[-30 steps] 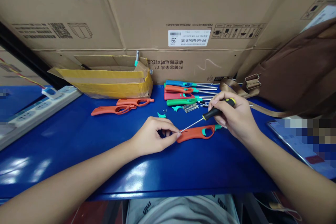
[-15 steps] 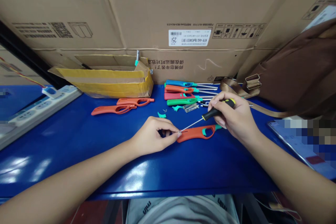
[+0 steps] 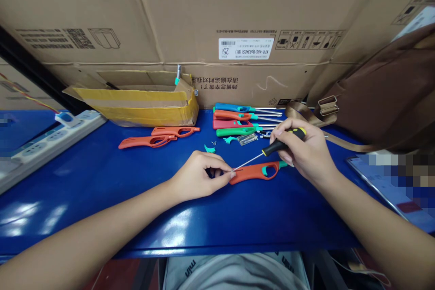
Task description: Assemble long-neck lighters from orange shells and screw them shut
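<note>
An orange lighter (image 3: 249,173) with a teal trigger lies on the blue table, its butt end pinched by the fingertips of my left hand (image 3: 200,174). My right hand (image 3: 302,147) is closed around the black and yellow handle of a screwdriver (image 3: 272,147). The screwdriver's shaft slants down to the left, and its tip meets the lighter's butt end beside my left fingertips. Whether a screw sits under the tip is hidden. Behind the lighter lie teal trigger pieces (image 3: 210,149), small screws (image 3: 214,143) and a clear fuel tank (image 3: 247,139).
Several coloured lighters (image 3: 234,124) lie in a row at the back. Two orange handle shells (image 3: 147,142) rest before a yellow-taped cardboard box (image 3: 136,108). A power strip (image 3: 50,145) stands left; a tablet-like device (image 3: 390,186) and a brown bag (image 3: 380,86) are right.
</note>
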{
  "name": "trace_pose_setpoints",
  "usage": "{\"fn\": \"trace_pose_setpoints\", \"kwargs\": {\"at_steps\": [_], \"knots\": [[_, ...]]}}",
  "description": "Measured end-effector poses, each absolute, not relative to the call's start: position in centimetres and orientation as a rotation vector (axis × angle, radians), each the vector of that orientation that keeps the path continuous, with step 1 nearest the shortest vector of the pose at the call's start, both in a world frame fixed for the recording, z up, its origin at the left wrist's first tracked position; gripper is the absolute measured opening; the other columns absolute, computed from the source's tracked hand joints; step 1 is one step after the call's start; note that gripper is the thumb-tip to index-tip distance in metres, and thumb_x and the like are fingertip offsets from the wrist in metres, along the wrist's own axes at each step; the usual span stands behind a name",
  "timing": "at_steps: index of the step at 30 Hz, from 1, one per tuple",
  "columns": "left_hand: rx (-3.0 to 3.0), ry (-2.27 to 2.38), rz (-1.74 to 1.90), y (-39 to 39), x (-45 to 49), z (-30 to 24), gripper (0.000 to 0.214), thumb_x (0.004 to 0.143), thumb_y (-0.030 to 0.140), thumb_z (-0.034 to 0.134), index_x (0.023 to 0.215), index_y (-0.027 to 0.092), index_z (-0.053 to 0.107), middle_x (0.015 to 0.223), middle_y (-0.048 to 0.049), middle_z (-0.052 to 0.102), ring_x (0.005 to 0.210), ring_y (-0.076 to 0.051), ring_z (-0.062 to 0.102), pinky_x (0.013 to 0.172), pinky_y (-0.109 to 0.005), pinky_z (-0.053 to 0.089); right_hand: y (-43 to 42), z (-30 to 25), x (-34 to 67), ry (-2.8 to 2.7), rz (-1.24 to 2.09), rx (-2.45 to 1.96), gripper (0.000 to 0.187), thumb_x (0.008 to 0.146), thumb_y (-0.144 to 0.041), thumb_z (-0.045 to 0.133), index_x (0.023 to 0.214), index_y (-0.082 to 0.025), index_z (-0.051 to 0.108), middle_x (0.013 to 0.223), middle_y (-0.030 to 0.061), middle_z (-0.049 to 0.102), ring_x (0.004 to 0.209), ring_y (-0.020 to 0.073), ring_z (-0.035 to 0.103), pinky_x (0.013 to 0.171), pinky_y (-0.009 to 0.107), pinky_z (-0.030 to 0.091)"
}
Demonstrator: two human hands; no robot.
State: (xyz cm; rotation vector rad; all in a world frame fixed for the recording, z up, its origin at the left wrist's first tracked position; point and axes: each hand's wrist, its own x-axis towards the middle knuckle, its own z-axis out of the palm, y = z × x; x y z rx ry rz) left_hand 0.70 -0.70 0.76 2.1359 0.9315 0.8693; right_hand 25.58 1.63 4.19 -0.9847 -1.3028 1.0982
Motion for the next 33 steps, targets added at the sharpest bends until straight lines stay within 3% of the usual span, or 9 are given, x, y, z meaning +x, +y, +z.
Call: {"fn": "trace_pose_setpoints", "kwargs": {"at_steps": [6,13,18,20,22,24,27,30,33], "knots": [[2.158,0.934,0.873,-0.7,0.6,0.8,0.014,0.089,0.019,0.068,0.084,0.016,0.081,0.076,-0.0039,0.077,0.061,-0.012,0.065,0.056,-0.023,0.047,1.5,4.0,25.5,-1.333,1.069,-0.987,0.024,0.080,-0.033,0.079,0.072,-0.019,0.062,0.052,-0.0045,0.057,0.030,0.0054,0.042,0.029,0.018,0.028],[2.213,0.930,0.835,-0.6,0.6,0.6,0.015,0.088,0.018,0.067,0.084,0.015,0.081,0.076,-0.0041,0.076,0.062,-0.012,0.064,0.058,-0.022,0.047,1.2,4.3,25.4,-1.472,1.060,-1.010,0.024,0.086,-0.038,0.077,0.085,-0.019,0.063,0.074,0.0009,0.072,0.029,0.0030,0.043,0.027,0.017,0.031],[2.216,0.937,0.869,-0.6,0.7,0.7,0.013,0.087,0.016,0.067,0.081,0.015,0.079,0.073,-0.0016,0.072,0.056,-0.008,0.055,0.054,-0.021,0.042,1.0,4.9,25.8,-1.512,1.273,-0.861,0.031,0.085,-0.034,0.079,0.107,-0.022,0.061,0.087,0.0012,0.075,0.042,0.0063,0.052,0.034,0.019,0.047],[2.215,0.954,0.859,-0.6,0.7,0.8,0.010,0.087,0.021,0.070,0.089,0.016,0.079,0.077,-0.0011,0.071,0.059,-0.009,0.054,0.055,-0.021,0.042,0.8,5.5,25.7,-1.512,1.272,-0.824,0.033,0.085,-0.032,0.079,0.111,-0.023,0.060,0.091,0.0022,0.075,0.046,0.0083,0.056,0.036,0.021,0.051],[2.225,0.985,0.820,-0.7,0.6,0.9,0.022,0.082,0.029,0.077,0.102,0.017,0.078,0.085,-0.0016,0.071,0.065,-0.011,0.056,0.059,-0.023,0.045,0.7,6.2,25.4,-1.521,1.170,-0.823,0.030,0.086,-0.033,0.078,0.108,-0.023,0.061,0.090,0.0026,0.074,0.048,0.0094,0.058,0.036,0.023,0.052],[2.249,1.008,0.763,-0.7,0.6,1.0,0.042,0.077,0.035,0.083,0.113,0.017,0.074,0.097,-0.0033,0.071,0.075,-0.014,0.060,0.066,-0.025,0.050,0.6,7.1,25.0,-1.537,1.035,-0.833,0.027,0.086,-0.034,0.078,0.105,-0.024,0.061,0.085,0.0016,0.073,0.045,0.0098,0.058,0.036,0.023,0.052],[2.294,0.996,0.680,-0.7,0.5,0.7,0.053,0.076,0.039,0.083,0.123,0.017,0.070,0.112,-0.0062,0.070,0.093,-0.019,0.066,0.081,-0.030,0.054,0.5,8.2,24.2,-1.573,0.925,-0.846,0.023,0.088,-0.038,0.076,0.101,-0.025,0.062,0.074,-0.0005,0.069,0.038,0.0089,0.054,0.032,0.023,0.045],[2.329,0.966,0.652,-0.7,0.6,0.2,0.051,0.080,0.037,0.080,0.126,0.016,0.069,0.116,-0.0070,0.069,0.104,-0.022,0.066,0.093,-0.035,0.053,0.6,8.4,23.1,-1.583,0.890,-0.853,0.024,0.089,-0.041,0.075,0.097,-0.025,0.059,0.069,-0.0025,0.067,0.034,0.0078,0.051,0.029,0.022,0.039],[2.337,0.947,0.642,-0.7,0.7,0.0,0.040,0.084,0.034,0.076,0.121,0.018,0.071,0.112,-0.0056,0.070,0.102,-0.021,0.067,0.093,-0.034,0.053,0.5,7.7,22.1,-1.591,0.863,-0.834,0.024,0.090,-0.040,0.074,0.095,-0.024,0.057,0.068,-0.0041,0.065,0.034,0.0069,0.049,0.030,0.021,0.038]]}}
